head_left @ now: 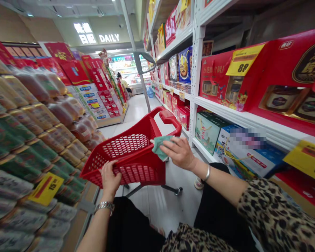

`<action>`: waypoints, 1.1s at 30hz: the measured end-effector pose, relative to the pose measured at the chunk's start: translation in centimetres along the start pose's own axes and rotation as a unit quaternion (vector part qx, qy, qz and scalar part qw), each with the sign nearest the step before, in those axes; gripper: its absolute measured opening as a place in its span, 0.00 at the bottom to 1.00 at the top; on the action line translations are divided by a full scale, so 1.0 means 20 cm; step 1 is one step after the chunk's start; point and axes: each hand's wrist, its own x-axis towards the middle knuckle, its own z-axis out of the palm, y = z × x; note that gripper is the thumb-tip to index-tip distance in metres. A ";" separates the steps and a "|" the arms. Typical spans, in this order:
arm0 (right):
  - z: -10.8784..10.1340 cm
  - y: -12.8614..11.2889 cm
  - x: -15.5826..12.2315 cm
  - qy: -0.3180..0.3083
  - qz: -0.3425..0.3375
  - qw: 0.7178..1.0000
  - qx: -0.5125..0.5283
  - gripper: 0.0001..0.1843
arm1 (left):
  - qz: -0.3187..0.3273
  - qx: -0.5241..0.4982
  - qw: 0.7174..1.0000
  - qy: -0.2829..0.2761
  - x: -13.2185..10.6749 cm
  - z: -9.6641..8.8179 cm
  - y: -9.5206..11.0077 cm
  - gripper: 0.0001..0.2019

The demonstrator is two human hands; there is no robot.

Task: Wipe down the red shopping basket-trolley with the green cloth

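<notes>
A red plastic shopping cart [144,171] with perforated sides stands in front of my knees, on dark legs with small casters. My left hand [110,176] grips the near rim toward the cart's left end, fingers hooked over the edge. In my right hand [180,152] is a green cleaning cloth [160,147], pressed against the rim near the cart's right end, just below the red handle [170,119]. The fingers lie over the cloth and hide part of it. Inside the basket, the visible part shows only red mesh walls.
Stacked shrink-wrapped drink cans [23,140] rise close on the left. White shelving [196,70] with red gift boxes [225,77] lines the right. A grey pole with a loop handle [144,63] stands behind the cart. A person [124,84] is far down the aisle.
</notes>
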 end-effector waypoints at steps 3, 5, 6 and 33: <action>-0.08 0.15 0.20 -0.036 0.107 0.994 -0.008 0.21 | 0.003 0.001 1.000 0.002 0.00 -0.02 -0.02 0.21; -0.10 0.21 0.30 -0.090 0.167 0.982 0.003 0.21 | 0.007 -0.001 1.000 0.005 -0.01 -0.02 -0.02 0.21; -0.11 0.23 0.33 -0.122 0.187 0.975 0.011 0.21 | 0.008 0.000 1.000 0.006 -0.01 -0.02 -0.02 0.21; -0.27 -0.42 0.30 -0.004 0.171 0.978 0.118 0.16 | 0.030 -0.153 0.988 -0.006 -0.25 0.08 0.58 0.40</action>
